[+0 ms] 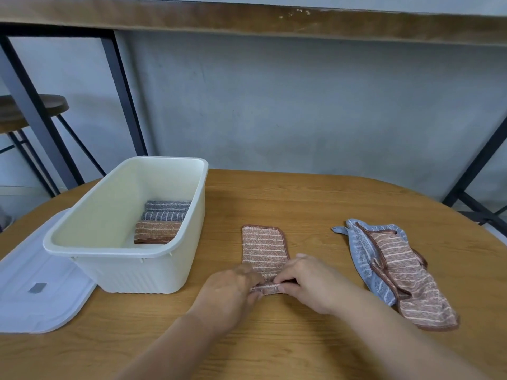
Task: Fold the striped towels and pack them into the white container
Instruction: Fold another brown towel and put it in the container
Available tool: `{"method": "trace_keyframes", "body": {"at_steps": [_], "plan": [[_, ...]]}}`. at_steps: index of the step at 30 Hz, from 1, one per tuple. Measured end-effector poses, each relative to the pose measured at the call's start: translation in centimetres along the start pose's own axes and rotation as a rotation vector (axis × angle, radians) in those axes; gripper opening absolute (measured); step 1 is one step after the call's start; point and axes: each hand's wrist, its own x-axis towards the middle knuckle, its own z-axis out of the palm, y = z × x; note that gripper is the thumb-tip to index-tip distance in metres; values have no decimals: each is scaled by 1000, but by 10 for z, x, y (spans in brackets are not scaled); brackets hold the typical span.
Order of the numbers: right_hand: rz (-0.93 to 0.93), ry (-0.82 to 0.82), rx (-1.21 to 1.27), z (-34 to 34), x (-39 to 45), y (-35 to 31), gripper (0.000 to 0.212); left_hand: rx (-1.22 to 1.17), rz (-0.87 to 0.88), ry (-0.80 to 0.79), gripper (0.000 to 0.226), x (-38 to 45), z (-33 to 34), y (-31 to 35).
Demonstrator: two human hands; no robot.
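Three folded towels (162,220) fill our white container (123,242); both hands, left (233,292) and right (307,283), pinch the brown towel (264,250); two unfolded towels (397,270) wait right.

Brown striped towel (264,250) lies flat beside white container (115,266)

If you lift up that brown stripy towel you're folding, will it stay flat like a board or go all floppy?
Probably floppy: the brown striped towel already bends softly where both hands pinch its near edge. It likely weighs little, being thin cloth lying flat on the table. It probably won't slide much either, since its looped surface looks grippy.
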Motion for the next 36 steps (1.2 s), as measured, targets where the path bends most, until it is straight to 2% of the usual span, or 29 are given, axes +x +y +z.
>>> {"method": "trace_keyframes", "body": {"at_steps": [4, 8, 13, 17, 20, 24, 30, 36], "plan": [[16, 90, -1, -4, 8, 1, 10, -45, -19, 15, 17, 5, 0, -4], [-54, 131, -62, 1, 5, -1, 22, -32, -7, 45, 28, 13, 3, -7], [-66, 50, -107, 1, 6, 0, 36, -81, -57, 45, 20, 21, 5, -12], [-43, 32, -38, 2, 15, 5, 28, -55, -23, 9, 30, 19, 4, -14], [32, -23, 29, -3, 26, 8, 23, -51, -26, -14, 29, 23, 1, -15], [56, 103, 49, -9, 32, 6, 12, -108, -71, 10, 21, 31, -4, -17], [10, 27, -49, -9, 32, 7, 37, -35, -88, -3, 26, 45, 0, -22], [17, -14, -31, -13, 43, 12, 27, -56, -84, 26, 27, 42, -2, -25]]}}
